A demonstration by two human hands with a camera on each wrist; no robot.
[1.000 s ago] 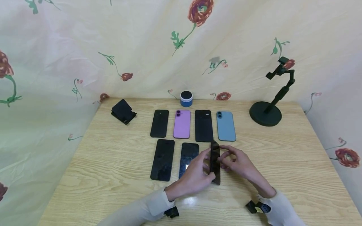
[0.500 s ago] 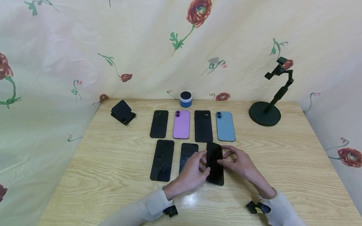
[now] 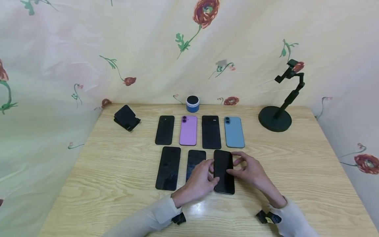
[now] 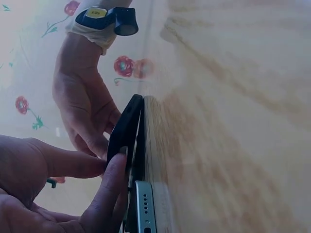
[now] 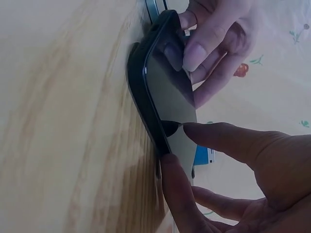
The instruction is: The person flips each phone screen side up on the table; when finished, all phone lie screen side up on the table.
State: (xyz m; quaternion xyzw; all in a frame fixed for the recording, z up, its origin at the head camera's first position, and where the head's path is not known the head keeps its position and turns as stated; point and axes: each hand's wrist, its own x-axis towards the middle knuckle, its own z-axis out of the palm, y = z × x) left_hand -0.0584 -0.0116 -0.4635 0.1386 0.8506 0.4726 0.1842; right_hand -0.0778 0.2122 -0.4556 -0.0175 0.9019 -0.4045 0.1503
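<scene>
In the head view a black smartphone (image 3: 224,172) faces screen up at the right of the front row. My left hand (image 3: 199,179) grips its left edge, with the thumb over the screen. At the opposite edge my right hand (image 3: 250,169) pinches the phone, thumb on the glass and index finger along the side. Both wrist views show the phone (image 5: 170,77) slightly tilted, one side raised off the table. A dark-screened phone (image 3: 195,161) with a bluish edge lies just left, partly covered by my left hand. The held phone's underside is hidden in the head view.
Behind lies a row of a black phone (image 3: 164,130), a purple phone (image 3: 188,130), a dark phone (image 3: 211,132) and a blue phone (image 3: 234,132). Another black phone (image 3: 168,168) lies front left. A blue-white cylinder (image 3: 192,104), folded black stand (image 3: 127,118) and black stand (image 3: 275,118) are farther back.
The black phone has tipped from standing on its edge to nearly flat, screen up. Both hands stay on it, the left having shifted slightly left.
</scene>
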